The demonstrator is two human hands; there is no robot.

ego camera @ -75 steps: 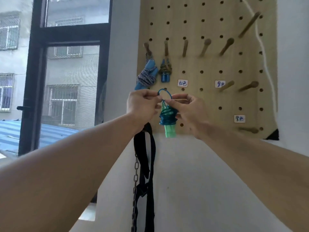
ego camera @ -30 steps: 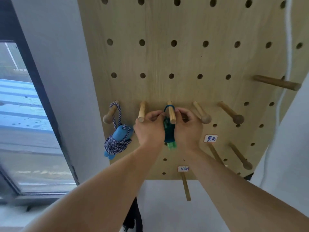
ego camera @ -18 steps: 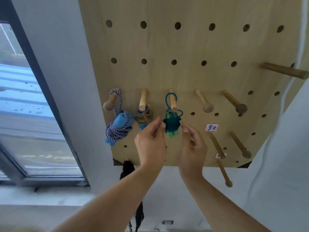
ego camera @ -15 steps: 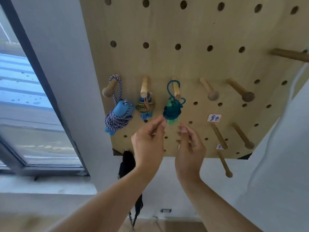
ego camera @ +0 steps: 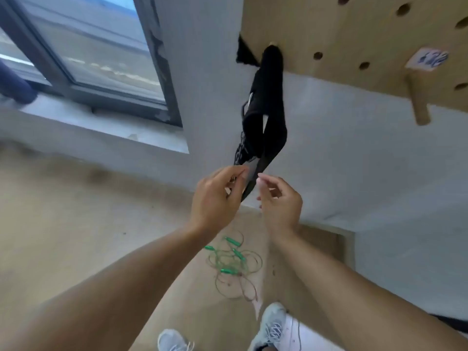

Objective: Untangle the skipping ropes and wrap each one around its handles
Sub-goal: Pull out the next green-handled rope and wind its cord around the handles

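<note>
A tangle of thin green and brownish skipping ropes [ego camera: 234, 268] with green handles lies on the floor between my forearms, just ahead of my shoes. My left hand [ego camera: 215, 198] and my right hand [ego camera: 279, 202] hover in the air above it, side by side. Both have loosely curled fingers and hold nothing. The wrapped ropes hung on the pegs are out of view.
The lower edge of the wooden pegboard [ego camera: 367, 34] with one peg [ego camera: 419, 100] fills the top right. A black strap with a chain [ego camera: 263, 115] hangs from it just beyond my hands. A window [ego camera: 83, 46] and sill sit at left. My grey shoes [ego camera: 272, 325] stand below.
My hands let go of the teal wrapped rope on its peg and dropped away from the board. My view swung down from the pegs to the floor and the tangled ropes.
</note>
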